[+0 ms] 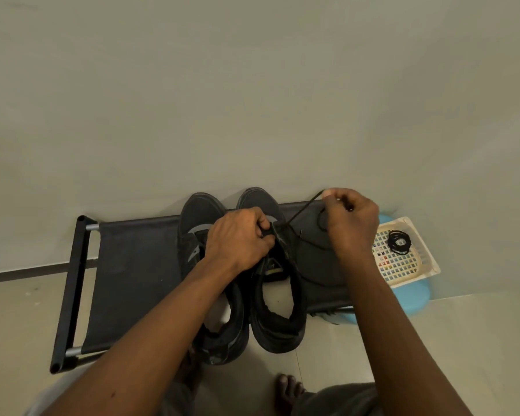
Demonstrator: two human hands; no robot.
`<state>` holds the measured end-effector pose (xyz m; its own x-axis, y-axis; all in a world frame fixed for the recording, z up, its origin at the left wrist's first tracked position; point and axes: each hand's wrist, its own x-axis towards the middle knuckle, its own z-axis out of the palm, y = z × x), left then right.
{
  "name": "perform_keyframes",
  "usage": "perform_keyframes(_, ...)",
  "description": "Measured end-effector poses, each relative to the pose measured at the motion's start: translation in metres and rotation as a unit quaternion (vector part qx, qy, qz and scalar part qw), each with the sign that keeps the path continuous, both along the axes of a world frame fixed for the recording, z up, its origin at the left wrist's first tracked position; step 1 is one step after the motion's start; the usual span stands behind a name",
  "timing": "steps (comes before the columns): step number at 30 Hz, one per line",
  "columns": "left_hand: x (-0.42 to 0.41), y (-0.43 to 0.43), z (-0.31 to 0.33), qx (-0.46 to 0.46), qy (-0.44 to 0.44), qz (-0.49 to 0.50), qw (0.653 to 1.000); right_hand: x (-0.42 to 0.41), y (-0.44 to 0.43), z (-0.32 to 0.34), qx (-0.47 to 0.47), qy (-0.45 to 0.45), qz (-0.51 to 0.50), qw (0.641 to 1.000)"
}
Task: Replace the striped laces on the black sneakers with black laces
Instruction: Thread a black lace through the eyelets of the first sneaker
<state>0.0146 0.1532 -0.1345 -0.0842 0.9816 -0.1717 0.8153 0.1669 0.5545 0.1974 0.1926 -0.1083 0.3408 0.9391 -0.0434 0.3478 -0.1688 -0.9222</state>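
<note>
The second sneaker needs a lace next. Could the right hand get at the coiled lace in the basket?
Probably yes, once freed: the right hand pinches the taut lace, but the coiled lace lies uncovered in the basket just beside it, with nothing between.

Black sneakers point(200, 211): two, the second point(278, 328) completing the pair. Hands: two, one left hand point(237, 238) and one right hand point(351, 220). Drawn-out black lace point(302, 210): one strand. Coil of black lace point(398, 242): one. Cream perforated basket point(418, 267): one. Blue plastic object point(415, 298): one. Black fabric rack point(132, 265): one. Bare foot point(287, 388): one, partly in view.
</note>
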Motion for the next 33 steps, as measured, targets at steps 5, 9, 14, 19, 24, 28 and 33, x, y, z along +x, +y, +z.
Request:
perform_keyframes(5,0.001,0.001,0.001,-0.009,-0.002,0.003,1.0,0.012,0.01,0.007,-0.003,0.35,-0.077,0.934)
perform_keyframes(9,0.001,0.001,0.003,-0.013,0.002,0.001,1.0,0.006,0.011,0.003,-0.053,0.3,0.01,0.952)
perform_keyframes(14,0.001,0.0,0.005,-0.005,0.018,-0.003,1.0,-0.006,-0.006,-0.014,-0.099,-0.23,0.289,0.924)
perform_keyframes(19,0.002,0.0,0.005,0.007,0.033,-0.004,0.999,-0.011,-0.011,-0.015,-0.107,-0.293,0.307,0.899)
perform_keyframes(24,0.0,0.001,0.002,0.006,0.045,0.0,0.999,-0.006,-0.007,-0.011,-0.093,-0.245,0.194,0.945)
perform_keyframes(28,-0.001,0.003,-0.001,-0.002,0.036,-0.022,0.999,0.0,-0.003,-0.001,-0.058,-0.136,0.065,0.987)
perform_keyframes(33,-0.002,0.003,-0.002,-0.005,0.045,-0.034,0.998,0.005,0.009,0.002,-0.042,0.219,-0.06,0.973)
